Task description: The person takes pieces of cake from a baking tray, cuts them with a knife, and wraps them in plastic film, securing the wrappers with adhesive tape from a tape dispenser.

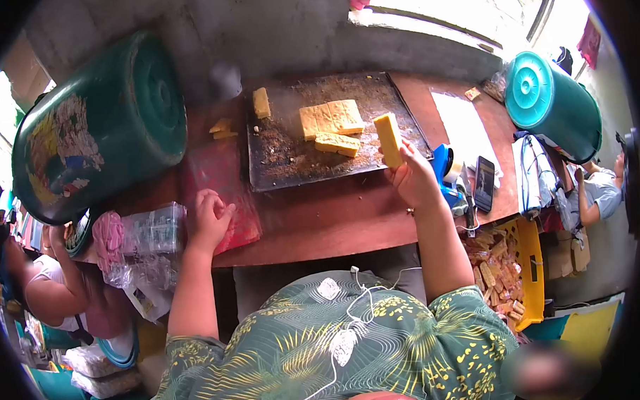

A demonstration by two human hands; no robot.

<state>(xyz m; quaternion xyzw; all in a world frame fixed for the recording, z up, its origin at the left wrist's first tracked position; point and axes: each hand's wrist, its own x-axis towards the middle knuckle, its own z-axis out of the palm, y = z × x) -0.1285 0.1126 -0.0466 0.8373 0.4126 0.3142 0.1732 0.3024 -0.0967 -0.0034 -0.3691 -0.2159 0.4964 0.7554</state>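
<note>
Bread bar (388, 140) is lifted, clamped in the right hand (409, 174); more bars (331, 119) remain on the baking tray (291, 171); left hand (211, 214): cannot tell.

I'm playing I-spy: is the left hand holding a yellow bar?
No, the right hand holds a yellow bar, while the left hand shows none.

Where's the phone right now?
In the head view, the phone lies on the right side of the brown table, just right of the blue tape dispenser, which sits between it and the right hand.
</note>
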